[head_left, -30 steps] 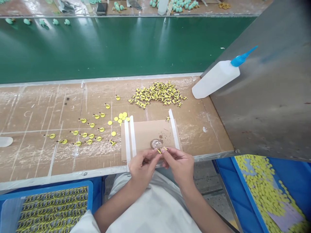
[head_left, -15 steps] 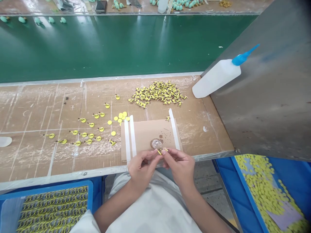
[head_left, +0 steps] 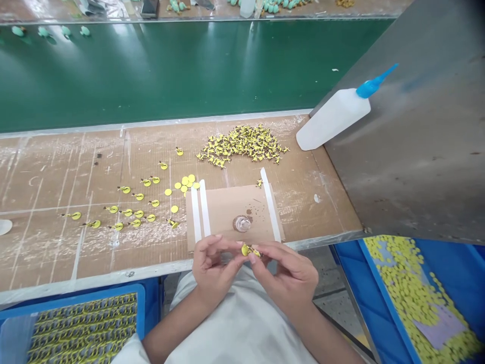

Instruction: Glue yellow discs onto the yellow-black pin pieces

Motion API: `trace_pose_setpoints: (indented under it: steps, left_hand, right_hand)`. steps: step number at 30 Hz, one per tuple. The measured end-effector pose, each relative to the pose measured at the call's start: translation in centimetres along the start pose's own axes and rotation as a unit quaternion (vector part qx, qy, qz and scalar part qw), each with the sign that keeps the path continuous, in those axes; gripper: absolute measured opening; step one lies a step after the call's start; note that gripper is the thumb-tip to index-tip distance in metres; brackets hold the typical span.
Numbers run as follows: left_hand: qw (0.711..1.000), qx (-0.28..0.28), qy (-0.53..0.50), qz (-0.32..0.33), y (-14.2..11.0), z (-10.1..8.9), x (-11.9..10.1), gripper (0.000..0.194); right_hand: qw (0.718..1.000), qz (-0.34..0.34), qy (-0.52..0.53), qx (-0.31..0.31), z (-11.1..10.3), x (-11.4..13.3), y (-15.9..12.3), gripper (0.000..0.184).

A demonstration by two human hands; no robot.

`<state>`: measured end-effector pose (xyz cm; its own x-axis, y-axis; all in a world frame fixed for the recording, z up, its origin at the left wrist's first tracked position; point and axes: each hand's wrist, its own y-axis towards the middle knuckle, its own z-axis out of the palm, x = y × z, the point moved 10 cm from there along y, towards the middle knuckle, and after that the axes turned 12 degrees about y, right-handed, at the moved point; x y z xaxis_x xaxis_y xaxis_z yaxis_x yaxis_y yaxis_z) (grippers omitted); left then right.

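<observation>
Between my left hand (head_left: 215, 268) and my right hand (head_left: 285, 273) is a small yellow part with a round disc (head_left: 250, 250), pinched at the fingertips of both hands. Just beyond my fingers, a clear glue blob (head_left: 241, 223) sits on a cardboard sheet (head_left: 227, 202) edged by white strips. Loose yellow discs (head_left: 185, 184) lie left of the sheet. Further left are several spaced yellow disc parts (head_left: 129, 213). A heaped pile of small yellow parts (head_left: 242, 146) lies beyond the sheet.
A white squeeze bottle with a blue nozzle (head_left: 335, 114) lies against a grey metal panel (head_left: 413, 136) at right. Blue trays hold yellow pieces (head_left: 83, 328) and yellow discs (head_left: 411, 298) below the cardboard-covered bench (head_left: 56, 247). A green belt (head_left: 151, 71) runs beyond.
Both hands have drawn back toward my body, away from the glue blob, carrying the yellow part. Its round disc now shows between my fingertips.
</observation>
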<state>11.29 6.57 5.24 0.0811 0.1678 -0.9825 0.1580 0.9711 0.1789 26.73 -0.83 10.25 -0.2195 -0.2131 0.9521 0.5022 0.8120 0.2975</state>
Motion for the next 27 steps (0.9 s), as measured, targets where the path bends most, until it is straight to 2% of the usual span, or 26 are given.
trace_pose_setpoints:
  steps: [7,13,18,23,27]
  left_hand:
    - [0.999,0.022,-0.038,0.008,0.0,0.1,-0.6,0.064]
    - [0.988,0.076,-0.117,-0.064,0.2,0.8,-0.5,0.07]
    - [0.977,0.089,-0.144,-0.132,0.0,1.0,0.1,0.075]
    - [0.968,0.099,-0.169,-0.157,0.0,1.5,0.4,0.076]
    - [0.965,0.1,-0.188,-0.153,0.0,1.7,0.2,0.072]
  right_hand:
    - [0.999,-0.035,-0.006,0.014,0.2,2.1,0.3,0.032]
    - [0.997,-0.049,-0.03,0.043,0.5,3.4,0.5,0.031]
    - [0.996,-0.063,-0.039,0.058,0.6,4.2,0.6,0.029]
    - [0.995,-0.058,-0.038,0.07,0.9,4.4,0.7,0.027]
    - [0.995,-0.055,-0.038,0.069,0.9,4.6,0.9,0.025]
